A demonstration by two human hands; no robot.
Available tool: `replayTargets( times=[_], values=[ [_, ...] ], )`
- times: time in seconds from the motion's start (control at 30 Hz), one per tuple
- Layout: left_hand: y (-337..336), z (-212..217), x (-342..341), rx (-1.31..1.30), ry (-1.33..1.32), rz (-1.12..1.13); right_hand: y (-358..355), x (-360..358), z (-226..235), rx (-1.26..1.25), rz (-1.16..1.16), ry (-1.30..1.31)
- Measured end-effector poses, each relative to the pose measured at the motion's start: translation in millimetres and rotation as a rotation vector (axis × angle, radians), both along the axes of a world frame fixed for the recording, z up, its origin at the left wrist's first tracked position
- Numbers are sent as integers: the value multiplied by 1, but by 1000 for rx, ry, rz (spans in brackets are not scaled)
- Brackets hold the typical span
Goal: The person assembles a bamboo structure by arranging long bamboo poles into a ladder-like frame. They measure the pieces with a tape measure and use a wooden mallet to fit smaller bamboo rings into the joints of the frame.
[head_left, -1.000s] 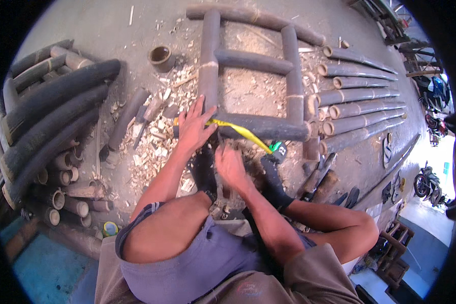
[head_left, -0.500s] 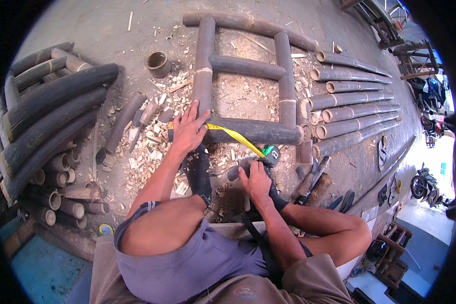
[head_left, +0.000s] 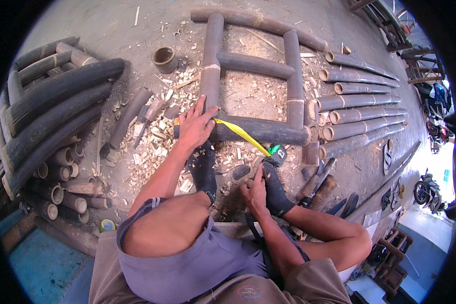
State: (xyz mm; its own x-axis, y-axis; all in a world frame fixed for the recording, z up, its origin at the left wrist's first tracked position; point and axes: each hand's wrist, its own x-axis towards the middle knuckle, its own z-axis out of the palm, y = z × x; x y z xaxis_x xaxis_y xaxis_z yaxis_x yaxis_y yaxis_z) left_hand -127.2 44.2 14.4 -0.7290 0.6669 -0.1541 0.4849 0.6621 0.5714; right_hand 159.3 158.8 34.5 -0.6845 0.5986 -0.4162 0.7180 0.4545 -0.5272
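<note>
Nearer to the person than half a second ago, the right hand (head_left: 255,193) has drawn back from the tape measure's case to a spot beside the black-clad right foot (head_left: 276,188). Its fingers are partly bent, one reaching forward; whether it grips anything I cannot tell. The left hand (head_left: 195,129) remains at the near left corner of the bamboo frame (head_left: 256,64), fingers spread wide and laid over the joint.

The tape measure (head_left: 277,154), green and black, sits just beyond the toes of that foot, near the right part of the frame's dark near rail (head_left: 268,133). Its yellow blade (head_left: 242,133) slants from there across the rail to the left hand, and a bit of yellow shows on the hand's left side too.

A dark rounded piece (head_left: 241,172) lies on the floor between the feet. Pale wood chips (head_left: 149,157) are scattered around and inside the frame. Left of it are a round pot (head_left: 164,59) and a tool with a wooden handle (head_left: 154,109); farther left, thick dark curved poles (head_left: 66,88) are stacked. Right of the frame, bamboo poles (head_left: 362,102) lie in a row.
</note>
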Motion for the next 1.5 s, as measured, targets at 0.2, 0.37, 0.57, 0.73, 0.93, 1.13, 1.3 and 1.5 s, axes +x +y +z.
replayTargets(
  times=[0.2,0.37,0.57,0.73,0.93,1.13,1.3,1.5],
  values=[
    [-2,1,-7,-20,-49,-40,-17,-50,33,-277,-155,211],
    [-3,2,-12,-16,-106,-52,-27,-112,42,-54,-25,276],
    [-3,1,-13,1,-107,-47,-30,-133,36,-22,52,182],
    [-3,2,-12,31,-95,-36,-31,-136,29,30,71,160],
    [-1,6,-11,15,-109,-17,-32,-142,28,74,91,115],
    [0,3,-12,9,-92,-20,-32,-146,35,101,143,84],
    [-1,-1,-12,14,-72,-15,-35,-151,37,103,125,53],
    [-1,3,-13,15,-110,-12,-39,-148,45,79,122,45]
  ],
)
